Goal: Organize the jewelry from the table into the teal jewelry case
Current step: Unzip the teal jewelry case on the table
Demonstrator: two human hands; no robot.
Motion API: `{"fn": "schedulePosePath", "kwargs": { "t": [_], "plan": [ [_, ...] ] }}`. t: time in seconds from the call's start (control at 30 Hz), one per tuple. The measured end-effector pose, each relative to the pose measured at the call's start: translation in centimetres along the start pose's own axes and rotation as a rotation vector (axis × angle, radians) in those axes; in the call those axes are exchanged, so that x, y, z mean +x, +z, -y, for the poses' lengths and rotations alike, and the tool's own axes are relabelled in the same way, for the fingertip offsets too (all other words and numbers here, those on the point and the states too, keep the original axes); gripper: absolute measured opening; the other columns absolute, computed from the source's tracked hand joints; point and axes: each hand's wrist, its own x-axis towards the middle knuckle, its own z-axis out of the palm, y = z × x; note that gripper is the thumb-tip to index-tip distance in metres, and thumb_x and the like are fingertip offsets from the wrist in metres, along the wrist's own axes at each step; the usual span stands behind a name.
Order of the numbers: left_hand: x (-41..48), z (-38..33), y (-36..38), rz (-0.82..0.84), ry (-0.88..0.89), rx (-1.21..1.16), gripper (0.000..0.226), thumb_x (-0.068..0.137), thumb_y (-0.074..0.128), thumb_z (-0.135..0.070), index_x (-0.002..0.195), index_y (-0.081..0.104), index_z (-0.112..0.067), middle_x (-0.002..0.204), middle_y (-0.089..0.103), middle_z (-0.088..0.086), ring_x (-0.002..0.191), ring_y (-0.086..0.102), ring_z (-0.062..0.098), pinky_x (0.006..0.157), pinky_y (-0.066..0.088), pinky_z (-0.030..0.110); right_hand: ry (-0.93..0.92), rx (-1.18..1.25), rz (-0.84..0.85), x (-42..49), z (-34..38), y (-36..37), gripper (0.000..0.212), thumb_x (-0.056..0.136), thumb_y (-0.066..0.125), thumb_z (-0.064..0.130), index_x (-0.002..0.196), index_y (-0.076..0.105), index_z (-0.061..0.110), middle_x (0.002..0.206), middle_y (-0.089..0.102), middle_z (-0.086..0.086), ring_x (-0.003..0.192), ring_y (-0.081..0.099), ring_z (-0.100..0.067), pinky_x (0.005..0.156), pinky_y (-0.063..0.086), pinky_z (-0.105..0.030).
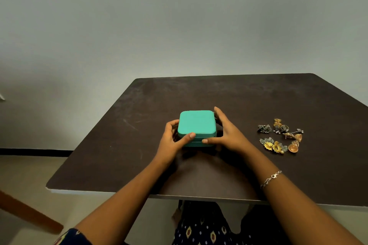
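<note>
Case: the teal jewelry case [196, 123] is square with rounded corners. Its lid is closed, and a seam line shows along the front face.
Case position: it sits on the dark brown worktop [219, 95], near the middle and slightly toward the left edge.
Left hand: the left hand [175, 139] grasps the case. The fingers curl round the left side and the thumb presses on the front edge of the lid.
Right hand: the right hand [229, 133] is released, not clenched. Its straight fingers lie along the right side of the case and reach the far right corner. The thumb tip touches the front face at the seam.
Jewelry: a loose cluster of earrings [280, 135] lies on the worktop to the right of the case, well apart from it and from both hands.
Cluster content: it includes gold bell-shaped drops [294, 148], gold flower-shaped pieces [272, 146] and a dark silver-toned fan-shaped piece [263, 128]. Several pieces touch or overlap, and an exact count cannot be read.
Wrist: a thin silver bracelet [270, 179] with a clasp is worn on the right forearm.
Worktop surface: it is matte with faint scuff marks, and its near edge is pale.
Background: a plain grey wall [179, 16] stands behind the worktop.
Foreground: a dark patterned garment [201, 228] shows below the near edge.
</note>
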Motion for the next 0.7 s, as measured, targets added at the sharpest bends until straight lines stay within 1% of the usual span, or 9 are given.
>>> {"fn": "schedulePosePath", "kwargs": {
  "t": [0.1,0.23,0.33,0.4,0.43,0.5,0.57,0.63,0.7],
  "plan": [
    [0.9,0.3,-1.2,0.018,0.019,0.154,0.07,0.069,0.078,-0.027,0.125,0.036,-0.026,0.126,0.05,-0.008,0.118,0.048,0.008,0.097,0.045,0.024,-0.008,-0.026,0.02,1.4,0.2,-0.2,0.111,0.065,0.081,0.022,0.146,0.005,0.027,0.153,0.02,0.001,0.138,0.024,-0.018,0.112,0.027,-0.039],
    [1.9,0.8,-2.0,0.022,0.022,0.225,0.071,0.073,0.076,-0.018,0.131,0.034,-0.024,0.136,0.046,-0.003,0.127,0.042,0.011,0.107,0.038,0.035,-0.019,-0.082,0.058,3.1,0.2,0.1,0.111,0.066,0.081,0.02,0.146,0.004,0.026,0.153,0.019,0.001,0.138,0.023,-0.017,0.108,0.027,-0.032],
    [2.2,1.0,-2.3,-0.009,0.049,0.252,0.067,0.077,0.072,-0.013,0.131,0.034,-0.026,0.131,0.045,-0.009,0.126,0.042,0.008,0.103,0.038,0.022,-0.018,-0.145,0.126,3.9,-0.4,-0.1,0.11,0.068,0.079,0.022,0.147,0.003,0.025,0.152,0.016,0.001,0.137,0.024,-0.017,0.106,0.026,-0.029],
    [2.2,1.0,-2.1,-0.006,0.096,0.301,0.074,0.077,0.072,-0.014,0.135,0.029,-0.028,0.129,0.043,-0.019,0.12,0.042,-0.006,0.095,0.035,0.006,0.014,-0.08,0.157,4.5,-0.4,-0.6,0.101,0.073,0.074,0.032,0.146,0.004,0.027,0.151,0.018,0.002,0.137,0.024,-0.016,0.105,0.027,-0.028],
    [2.3,1.0,-2.1,-0.005,0.126,0.325,0.078,0.076,0.073,-0.016,0.137,0.027,-0.03,0.13,0.041,-0.022,0.118,0.041,-0.011,0.094,0.033,0.003,0.034,-0.01,0.133,4.9,-0.3,-0.9,0.094,0.076,0.067,0.039,0.146,0.007,0.027,0.151,0.02,0.002,0.137,0.025,-0.016,0.106,0.028,-0.029],
    [2.5,1.2,-1.8,0.004,0.169,0.391,0.078,0.076,0.071,-0.027,0.138,0.026,-0.035,0.14,0.037,-0.016,0.126,0.036,-0.005,0.102,0.032,0.012,0.065,0.097,0.054,6.1,0.0,-1.2,0.074,0.082,0.046,0.053,0.145,0.014,0.029,0.151,0.024,0.002,0.136,0.028,-0.016,0.103,0.036,-0.032],
    [2.6,1.3,-1.6,0.012,0.19,0.463,0.066,0.079,0.066,-0.028,0.133,0.03,-0.039,0.148,0.031,-0.003,0.136,0.028,0.011,0.109,0.029,0.026,0.06,0.086,0.028,7.4,0.3,-1.2,0.057,0.091,0.03,0.053,0.142,0.029,0.026,0.148,0.031,0.003,0.132,0.033,-0.014,0.092,0.041,-0.026],
    [2.6,1.3,-1.6,0.006,0.181,0.494,0.058,0.084,0.064,-0.019,0.128,0.033,-0.04,0.149,0.029,0.003,0.138,0.025,0.017,0.11,0.028,0.032,0.057,0.072,0.054,8.5,0.5,-1.0,0.051,0.096,0.024,0.048,0.131,0.048,0.02,0.135,0.048,0.002,0.12,0.046,-0.011,0.082,0.042,-0.018],
    [2.7,1.2,-1.7,-0.008,0.186,0.507,0.056,0.084,0.064,-0.016,0.126,0.034,-0.04,0.148,0.03,0.003,0.137,0.027,0.016,0.111,0.029,0.033,0.08,0.083,0.098,9.1,0.5,-0.7,0.051,0.096,0.025,0.048,0.118,0.06,0.018,0.12,0.06,0.001,0.105,0.056,-0.009,0.081,0.044,-0.019]
  ]
}}
